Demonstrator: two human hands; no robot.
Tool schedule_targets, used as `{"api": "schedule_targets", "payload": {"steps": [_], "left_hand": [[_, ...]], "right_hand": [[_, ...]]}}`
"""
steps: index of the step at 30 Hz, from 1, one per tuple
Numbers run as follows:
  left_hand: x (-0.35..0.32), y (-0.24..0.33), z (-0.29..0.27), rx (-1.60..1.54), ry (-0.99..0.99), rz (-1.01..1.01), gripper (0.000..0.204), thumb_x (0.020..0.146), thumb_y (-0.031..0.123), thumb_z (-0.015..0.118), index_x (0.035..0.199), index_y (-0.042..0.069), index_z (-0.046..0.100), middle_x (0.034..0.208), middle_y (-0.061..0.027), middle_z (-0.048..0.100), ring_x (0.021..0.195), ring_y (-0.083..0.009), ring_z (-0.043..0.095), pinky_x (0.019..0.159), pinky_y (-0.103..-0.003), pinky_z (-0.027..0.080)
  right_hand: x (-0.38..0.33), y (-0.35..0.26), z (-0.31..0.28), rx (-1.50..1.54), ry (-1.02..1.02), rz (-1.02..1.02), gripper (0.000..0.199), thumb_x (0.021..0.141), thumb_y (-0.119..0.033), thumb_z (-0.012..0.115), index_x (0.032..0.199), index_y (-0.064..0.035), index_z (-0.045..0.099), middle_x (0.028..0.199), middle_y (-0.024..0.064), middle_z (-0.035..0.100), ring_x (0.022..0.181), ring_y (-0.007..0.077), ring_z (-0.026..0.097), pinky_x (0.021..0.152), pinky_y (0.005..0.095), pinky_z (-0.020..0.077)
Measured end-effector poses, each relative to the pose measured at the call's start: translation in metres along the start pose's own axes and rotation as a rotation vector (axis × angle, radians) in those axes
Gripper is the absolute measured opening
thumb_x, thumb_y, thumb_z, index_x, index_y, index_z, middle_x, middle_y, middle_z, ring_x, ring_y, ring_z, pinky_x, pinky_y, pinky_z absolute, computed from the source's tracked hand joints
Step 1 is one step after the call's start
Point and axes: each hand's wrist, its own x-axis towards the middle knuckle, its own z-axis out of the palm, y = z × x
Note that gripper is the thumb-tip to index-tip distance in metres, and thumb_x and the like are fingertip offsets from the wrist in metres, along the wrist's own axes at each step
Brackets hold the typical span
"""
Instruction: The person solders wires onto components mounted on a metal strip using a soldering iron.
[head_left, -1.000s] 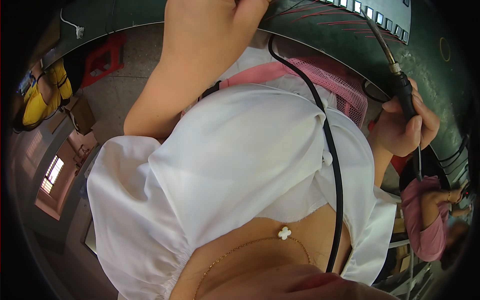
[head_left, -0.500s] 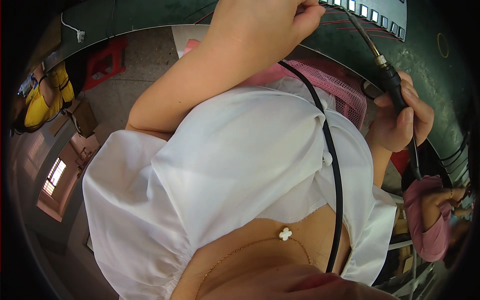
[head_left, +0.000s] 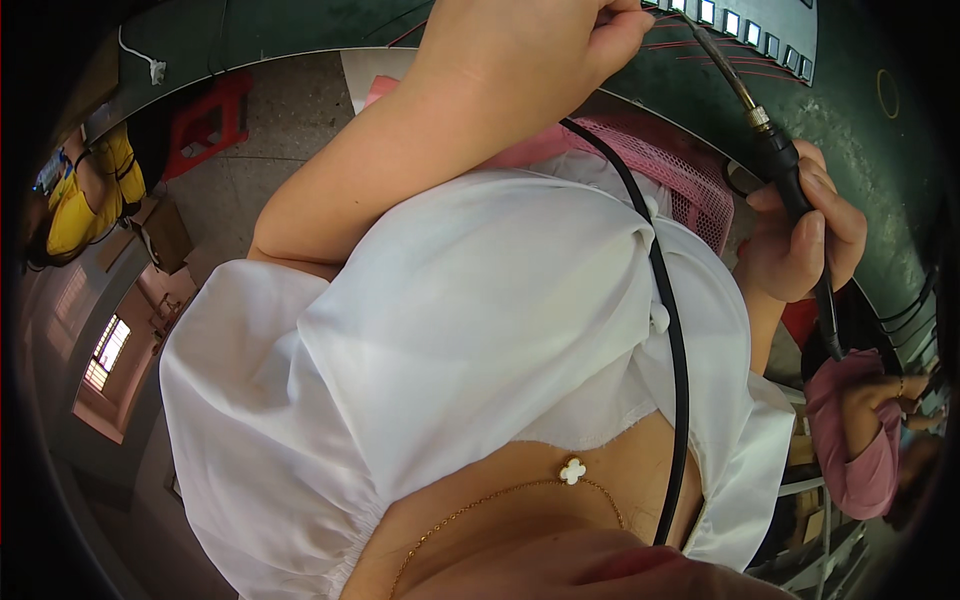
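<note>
My right hand (head_left: 800, 240) grips a soldering iron (head_left: 775, 145) by its black handle. The iron slants up and to the left, its tip at a row of small pale square parts (head_left: 732, 22) along a light-coloured board (head_left: 808, 40). My left hand (head_left: 545, 50) is at the top, just left of that tip. Its thumb and fingers are pinched together; what they hold, if anything, is hidden and partly cut off by the picture's edge. Thin red wires (head_left: 720, 58) stick out from the board's near side, over the green tabletop (head_left: 850, 150).
A black cable (head_left: 665, 290) hangs across my front. A yellow ring (head_left: 887, 93) and a white plug (head_left: 157, 72) lie on the table. A pink mesh chair back (head_left: 705, 195) and a red stool (head_left: 210, 125) are beyond the table edge. People in yellow (head_left: 78, 215) and pink (head_left: 850, 440) sit either side.
</note>
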Motion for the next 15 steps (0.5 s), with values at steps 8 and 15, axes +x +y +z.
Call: {"api": "schedule_targets", "payload": {"steps": [8, 15], "left_hand": [[0.0004, 0.0012, -0.002, 0.017, -0.025, -0.027, 0.015, 0.075, 0.011, 0.06, 0.065, 0.001, 0.058, 0.065, -0.0138, 0.055, 0.063, -0.0312, 0.055, 0.056, -0.038, 0.044], [-0.0001, 0.0, -0.0017, -0.01, -0.009, -0.028, 0.014, 0.075, 0.011, 0.061, 0.065, 0.0, 0.058, 0.065, -0.0138, 0.055, 0.063, -0.0306, 0.055, 0.056, -0.038, 0.043]], "right_hand": [[0.0022, 0.0019, 0.0036, 0.054, 0.033, -0.069, 0.022, 0.083, -0.012, 0.046, 0.094, 0.0062, 0.051, 0.057, 0.0141, 0.056, 0.054, 0.0175, 0.052, 0.076, 0.0429, 0.0435], [0.0026, 0.0014, 0.0038, 0.056, 0.025, -0.067, 0.022, 0.083, -0.012, 0.045, 0.094, 0.0063, 0.051, 0.057, 0.014, 0.056, 0.055, 0.0181, 0.052, 0.076, 0.0432, 0.0438]]}}
